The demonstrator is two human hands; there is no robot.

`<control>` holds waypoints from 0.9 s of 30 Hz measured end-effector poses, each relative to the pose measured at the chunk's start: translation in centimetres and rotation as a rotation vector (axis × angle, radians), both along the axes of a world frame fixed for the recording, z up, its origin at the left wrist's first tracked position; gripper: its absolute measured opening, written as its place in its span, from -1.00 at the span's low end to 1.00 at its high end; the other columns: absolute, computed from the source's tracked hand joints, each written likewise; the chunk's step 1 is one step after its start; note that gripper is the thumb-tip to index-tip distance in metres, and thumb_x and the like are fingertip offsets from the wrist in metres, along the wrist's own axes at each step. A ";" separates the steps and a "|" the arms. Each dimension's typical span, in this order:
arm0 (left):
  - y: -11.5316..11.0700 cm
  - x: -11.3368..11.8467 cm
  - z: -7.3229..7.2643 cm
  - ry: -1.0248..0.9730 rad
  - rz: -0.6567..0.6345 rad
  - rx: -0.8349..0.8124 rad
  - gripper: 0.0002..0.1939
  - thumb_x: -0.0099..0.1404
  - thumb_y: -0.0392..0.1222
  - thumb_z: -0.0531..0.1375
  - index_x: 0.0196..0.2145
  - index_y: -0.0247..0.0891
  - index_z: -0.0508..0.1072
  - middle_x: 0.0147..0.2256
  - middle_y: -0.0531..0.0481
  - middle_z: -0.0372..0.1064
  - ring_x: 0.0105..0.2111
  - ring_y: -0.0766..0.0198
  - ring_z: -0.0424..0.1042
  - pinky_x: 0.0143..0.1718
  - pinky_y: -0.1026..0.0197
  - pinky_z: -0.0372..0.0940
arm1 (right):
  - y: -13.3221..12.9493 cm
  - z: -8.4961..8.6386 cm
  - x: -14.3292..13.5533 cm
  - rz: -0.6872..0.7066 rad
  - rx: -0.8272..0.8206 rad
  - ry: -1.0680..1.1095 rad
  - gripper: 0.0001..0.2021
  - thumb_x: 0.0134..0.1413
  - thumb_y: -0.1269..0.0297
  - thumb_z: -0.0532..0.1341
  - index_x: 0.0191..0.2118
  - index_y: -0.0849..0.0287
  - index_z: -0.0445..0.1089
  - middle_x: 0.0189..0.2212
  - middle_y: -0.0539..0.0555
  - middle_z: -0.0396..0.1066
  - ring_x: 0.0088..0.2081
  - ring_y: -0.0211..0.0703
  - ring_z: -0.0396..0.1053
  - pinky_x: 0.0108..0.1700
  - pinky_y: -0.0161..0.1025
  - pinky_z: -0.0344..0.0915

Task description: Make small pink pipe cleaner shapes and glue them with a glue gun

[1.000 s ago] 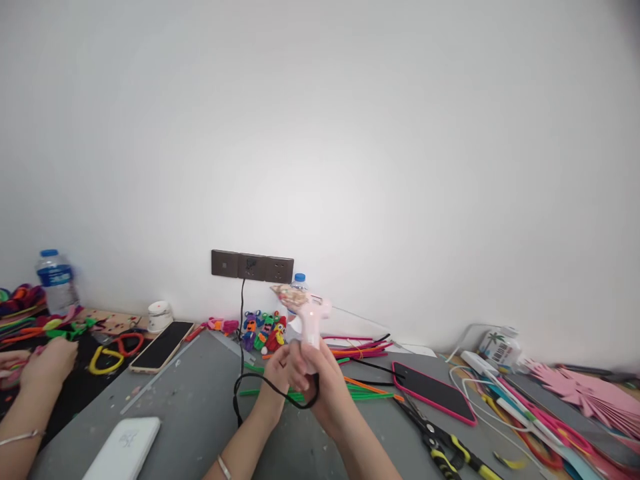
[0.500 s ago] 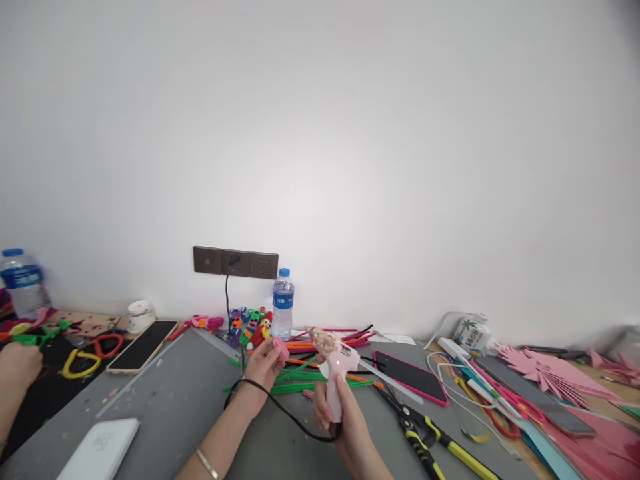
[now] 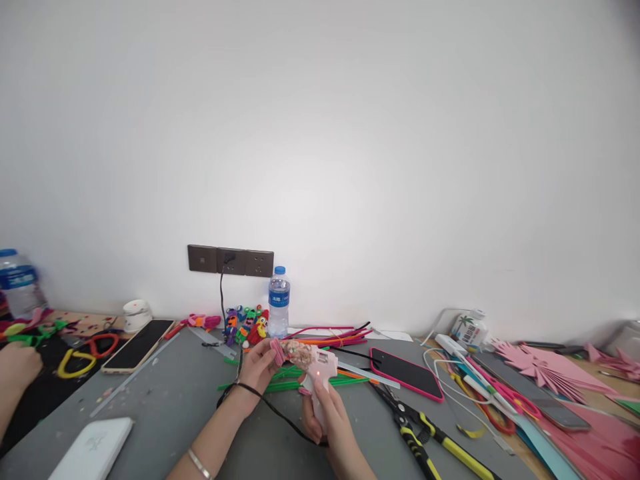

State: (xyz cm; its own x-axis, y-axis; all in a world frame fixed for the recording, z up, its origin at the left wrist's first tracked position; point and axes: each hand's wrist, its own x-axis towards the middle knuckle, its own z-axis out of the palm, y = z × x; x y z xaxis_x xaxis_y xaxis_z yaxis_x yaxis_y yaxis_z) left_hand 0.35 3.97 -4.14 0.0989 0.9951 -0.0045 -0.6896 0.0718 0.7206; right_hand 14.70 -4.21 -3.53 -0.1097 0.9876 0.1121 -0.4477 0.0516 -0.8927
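My right hand point(image 3: 327, 417) is wrapped round the handle of a pale pink glue gun point(image 3: 320, 367), whose red light is lit. Its nozzle end is crusted with lumpy residue and points left, right at a small pink fuzzy piece point(image 3: 277, 351). Whether tip and piece touch, I cannot tell. My left hand point(image 3: 257, 370) pinches that pink piece, which looks like coiled pipe cleaner. The gun's black cord point(image 3: 280, 413) loops down from the handle and over my left wrist. Behind both hands lie green pipe cleaners point(image 3: 285, 381).
Pliers with yellow-black handles point(image 3: 425, 433) and a pink-edged phone point(image 3: 407, 375) lie to the right. A water bottle point(image 3: 279, 303) stands by the wall beside colourful pipe-cleaner figures point(image 3: 245, 323). At the left are a white power bank point(image 3: 93, 450) and another person's hand point(image 3: 20, 367).
My right hand has brought the glue gun left and turned its nozzle toward the pink piece. My left hand still holds that piece. The view has shifted slightly.
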 end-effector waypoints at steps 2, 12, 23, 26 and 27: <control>0.0 0.0 -0.1 0.012 -0.007 0.007 -0.59 -0.22 -0.15 0.52 -0.39 -0.30 0.54 -0.47 0.00 0.51 -0.53 0.34 0.45 -0.48 0.35 0.33 | 0.0 0.0 0.0 -0.008 -0.004 0.006 -0.54 0.02 -0.22 0.15 -0.40 0.16 0.24 -0.86 -0.23 0.02 -0.81 -0.44 -0.18 -0.73 -0.41 -0.11; 0.5 -0.4 -0.7 0.030 -0.038 0.022 -0.58 -0.22 -0.16 0.52 -0.37 -0.33 0.55 -0.46 -0.05 0.53 -0.50 0.28 0.48 -0.44 0.31 0.35 | 0.1 -0.1 0.0 -0.001 0.003 -0.009 -0.53 0.02 -0.22 0.16 -0.47 0.15 0.22 -0.87 -0.22 0.01 -0.80 -0.44 -0.18 -0.71 -0.40 -0.10; 0.4 -0.1 -1.0 0.031 -0.018 0.049 -0.59 -0.22 -0.15 0.51 -0.38 -0.31 0.53 -0.51 0.01 0.51 -0.55 0.32 0.47 -0.50 0.35 0.34 | 0.3 -0.8 0.0 0.006 0.048 -0.044 -0.54 0.07 -0.20 0.12 -0.45 0.15 0.20 -0.87 -0.23 0.01 -0.81 -0.44 -0.17 -0.72 -0.42 -0.11; 0.5 -0.2 -1.1 0.025 -0.006 0.047 -0.58 -0.23 -0.15 0.51 -0.38 -0.31 0.54 -0.51 0.02 0.51 -0.56 0.33 0.47 -0.51 0.36 0.34 | 0.3 -0.6 0.1 0.004 0.043 -0.073 -0.52 0.04 -0.23 0.12 -0.47 0.16 0.20 -0.87 -0.23 0.00 -0.81 -0.45 -0.18 -0.73 -0.43 -0.12; 0.5 -0.2 -1.1 0.026 -0.006 0.049 -0.59 -0.22 -0.15 0.51 -0.38 -0.31 0.54 -0.51 0.02 0.51 -0.55 0.33 0.47 -0.50 0.36 0.34 | 0.3 -0.6 0.1 -0.002 0.036 -0.082 -0.51 0.04 -0.24 0.12 -0.49 0.15 0.19 -0.87 -0.23 -0.01 -0.81 -0.45 -0.18 -0.73 -0.42 -0.12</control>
